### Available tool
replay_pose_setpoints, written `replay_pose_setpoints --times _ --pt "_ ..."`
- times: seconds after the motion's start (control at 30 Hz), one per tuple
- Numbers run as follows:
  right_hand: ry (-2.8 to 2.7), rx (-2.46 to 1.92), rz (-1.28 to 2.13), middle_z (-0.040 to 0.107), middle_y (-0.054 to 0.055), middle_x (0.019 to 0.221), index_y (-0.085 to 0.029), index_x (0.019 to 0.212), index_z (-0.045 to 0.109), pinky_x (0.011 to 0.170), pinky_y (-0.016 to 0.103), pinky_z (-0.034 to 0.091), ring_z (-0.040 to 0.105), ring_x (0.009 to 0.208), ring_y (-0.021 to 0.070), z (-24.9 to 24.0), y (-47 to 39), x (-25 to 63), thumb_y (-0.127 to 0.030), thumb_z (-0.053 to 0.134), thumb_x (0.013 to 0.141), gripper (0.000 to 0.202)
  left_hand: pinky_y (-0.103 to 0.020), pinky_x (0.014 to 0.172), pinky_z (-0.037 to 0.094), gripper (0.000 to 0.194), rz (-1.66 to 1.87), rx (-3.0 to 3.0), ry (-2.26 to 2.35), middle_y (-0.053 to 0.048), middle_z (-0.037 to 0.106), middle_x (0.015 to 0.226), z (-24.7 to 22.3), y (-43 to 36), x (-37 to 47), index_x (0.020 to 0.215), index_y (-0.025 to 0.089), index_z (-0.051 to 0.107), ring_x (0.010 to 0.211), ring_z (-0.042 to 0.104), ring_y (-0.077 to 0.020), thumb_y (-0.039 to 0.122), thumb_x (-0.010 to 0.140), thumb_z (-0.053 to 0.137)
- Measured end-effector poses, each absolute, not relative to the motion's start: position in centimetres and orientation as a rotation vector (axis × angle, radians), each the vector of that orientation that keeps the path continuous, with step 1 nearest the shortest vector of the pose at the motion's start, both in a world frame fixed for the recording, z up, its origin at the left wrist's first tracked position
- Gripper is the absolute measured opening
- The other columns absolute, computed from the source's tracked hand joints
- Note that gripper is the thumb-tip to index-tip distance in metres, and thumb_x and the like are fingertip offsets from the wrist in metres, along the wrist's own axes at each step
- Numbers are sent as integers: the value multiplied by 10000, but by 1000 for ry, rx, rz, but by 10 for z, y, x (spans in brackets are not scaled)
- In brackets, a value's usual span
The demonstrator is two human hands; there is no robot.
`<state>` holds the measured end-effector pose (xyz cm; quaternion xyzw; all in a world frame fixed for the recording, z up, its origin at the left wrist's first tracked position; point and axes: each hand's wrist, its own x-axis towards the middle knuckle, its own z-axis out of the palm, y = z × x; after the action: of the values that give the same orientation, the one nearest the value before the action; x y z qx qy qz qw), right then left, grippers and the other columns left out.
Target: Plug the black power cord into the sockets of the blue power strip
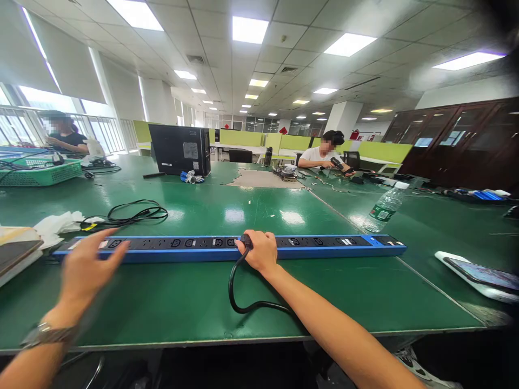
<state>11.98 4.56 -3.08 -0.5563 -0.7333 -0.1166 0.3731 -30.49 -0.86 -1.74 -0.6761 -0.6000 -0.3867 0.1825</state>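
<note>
A long blue power strip (332, 252) with a black face and rows of sockets lies across the green table in front of me. At its middle, my right hand (263, 252) is closed around a black plug (246, 241). The plug is at the strip's sockets; my fingers hide whether it is seated. From it a thick black cord (232, 292) loops down and runs under my right forearm. Over the strip's left end is my left hand (83, 270), slightly blurred, thumb and fingers apart with nothing in them.
A coiled black cable (140, 210) and crumpled white tissue (60, 222) lie at left. To the right are a water bottle (383, 208) and a phone (484, 274). Farther off are a black computer case (178, 150), a green basket (52, 172) and two people.
</note>
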Motion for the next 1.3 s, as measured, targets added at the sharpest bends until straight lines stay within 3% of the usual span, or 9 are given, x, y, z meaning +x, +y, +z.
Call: replay_pose_setpoints --times 0.13,0.27,0.43,0.63,0.77,0.93,1.3 --pt "-1873 -1417 -304 722 16 829 -230 907 648 826 334 278 624 842 180 -32 46 115 -460 604 860 239 -424 1009 469 494 -975 -2343 -1533 -92 698 1169 3 45 -162 1142 207 654 1117 617 -259 579 924 411" --pt "-1888 -1396 -259 728 15 876 -236 955 653 844 337 291 618 882 181 -32 46 116 -449 610 867 235 -372 878 496 497 -600 -2477 -1617 -87 732 1079 1 54 -96 1126 224 686 999 661 -250 549 952 353" --pt "-1881 -1295 -200 710 30 963 -244 938 684 832 333 354 590 948 200 -26 46 119 -452 636 858 227 -359 791 475 478 -465 -2403 -1667 -73 742 974 0 50 -89 1054 251 712 922 674 -255 523 960 331" --pt "-1410 -1122 -115 687 68 904 -207 927 701 796 330 470 615 857 196 -5 62 148 -497 592 857 318 -378 790 479 472 -433 -2384 -1670 -70 741 1012 2 49 -88 1084 246 709 934 671 -265 488 965 322" --pt "-1379 -1250 58 739 76 856 -186 935 720 751 339 518 669 763 206 -8 63 195 -526 583 827 382 -372 817 487 454 -451 -2407 -1658 -66 740 1036 0 49 -89 1111 242 700 967 667 -252 467 966 333" --pt "-1499 -1364 -20 759 85 989 -212 929 747 889 387 523 696 936 249 -23 51 232 -534 575 823 380 -386 824 494 443 -514 -2405 -1652 -65 742 1048 -3 50 -91 1128 243 695 971 667 -259 471 958 356" --pt "-1708 -1415 -247 754 70 1013 -233 1009 746 874 381 514 681 938 244 -29 46 234 -519 575 860 365 -392 894 480 436 -574 -2430 -1652 -70 734 1107 -6 50 -93 1153 242 688 1025 659 -256 459 961 362"
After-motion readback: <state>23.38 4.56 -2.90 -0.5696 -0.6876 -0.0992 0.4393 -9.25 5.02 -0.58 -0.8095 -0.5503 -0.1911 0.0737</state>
